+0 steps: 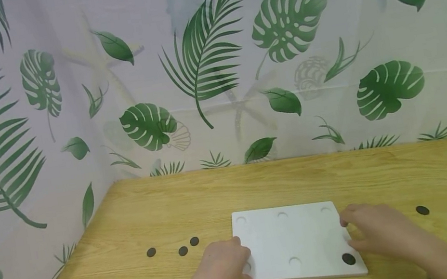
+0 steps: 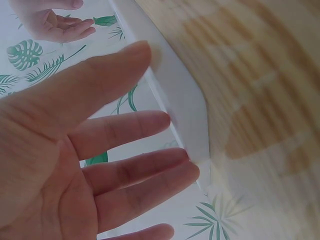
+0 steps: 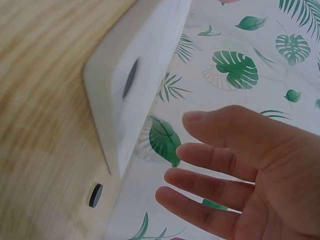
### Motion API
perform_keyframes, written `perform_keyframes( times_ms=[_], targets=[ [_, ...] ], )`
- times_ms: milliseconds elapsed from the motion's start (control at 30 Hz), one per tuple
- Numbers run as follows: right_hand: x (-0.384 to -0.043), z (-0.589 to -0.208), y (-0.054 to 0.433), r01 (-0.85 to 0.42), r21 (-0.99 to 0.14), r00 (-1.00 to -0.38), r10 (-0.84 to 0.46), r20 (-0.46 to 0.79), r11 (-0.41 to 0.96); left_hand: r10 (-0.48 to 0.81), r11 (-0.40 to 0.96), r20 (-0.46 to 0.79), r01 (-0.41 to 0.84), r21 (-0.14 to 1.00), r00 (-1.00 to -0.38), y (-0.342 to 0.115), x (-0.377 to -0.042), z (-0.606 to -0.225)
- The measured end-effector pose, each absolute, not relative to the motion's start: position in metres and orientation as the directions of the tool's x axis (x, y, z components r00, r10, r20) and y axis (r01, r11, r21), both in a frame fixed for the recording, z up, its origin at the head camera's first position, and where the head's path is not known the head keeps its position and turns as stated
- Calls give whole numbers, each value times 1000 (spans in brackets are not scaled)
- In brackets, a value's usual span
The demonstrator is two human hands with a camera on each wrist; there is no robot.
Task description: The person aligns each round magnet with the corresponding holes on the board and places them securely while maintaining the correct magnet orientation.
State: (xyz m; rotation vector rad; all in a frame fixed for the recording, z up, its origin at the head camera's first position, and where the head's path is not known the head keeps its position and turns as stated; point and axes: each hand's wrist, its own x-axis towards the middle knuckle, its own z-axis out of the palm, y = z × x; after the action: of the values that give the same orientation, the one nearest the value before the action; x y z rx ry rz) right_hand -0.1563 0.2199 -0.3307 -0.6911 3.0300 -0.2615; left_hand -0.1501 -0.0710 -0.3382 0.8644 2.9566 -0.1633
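Note:
A white rectangular board [image 1: 288,241] with several shallow round recesses lies on the wooden table. One black disc [image 1: 348,258] sits in its near right recess, also visible on the board in the right wrist view. My left hand [image 1: 222,265] is at the board's left edge. In the left wrist view its thumb and fingertips [image 2: 160,120] reach the board's side, fingers extended. Beside the right edge hovers my right hand [image 1: 375,227], fingers loosely bent with nothing between them. The right wrist view shows the right fingertips [image 3: 172,175] apart from the board.
Three loose black discs lie left of the board: a far left one [image 1: 151,252], a middle one [image 1: 183,251] and one nearer the board [image 1: 194,241]. Another black disc [image 1: 422,210] rests right of my right hand. A leaf-printed cloth [image 1: 226,129] hangs behind the table.

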Motion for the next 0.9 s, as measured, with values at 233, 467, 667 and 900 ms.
perform_keyframes(
  times_ms=[233, 467, 667, 900],
  targets=[
    [-158, -330, 228, -413, -151, -909, -415, 17, 898, 527, 844, -88, 532, -61, -845, -71, -150, -340],
    [-160, -330, 235, -445, -79, -894, -439, 86, 892, 531, 841, -77, 536, -72, -844, -71, -150, -340],
    [-162, -334, 241, -447, -49, -892, -441, 94, 893, 530, 842, -82, 535, -71, -844, -71, -150, -341],
    [-164, -339, 248, -457, -3, -880, -452, 145, 890, 530, 841, -84, 536, -79, -844, -71, -149, -342]
  ],
)
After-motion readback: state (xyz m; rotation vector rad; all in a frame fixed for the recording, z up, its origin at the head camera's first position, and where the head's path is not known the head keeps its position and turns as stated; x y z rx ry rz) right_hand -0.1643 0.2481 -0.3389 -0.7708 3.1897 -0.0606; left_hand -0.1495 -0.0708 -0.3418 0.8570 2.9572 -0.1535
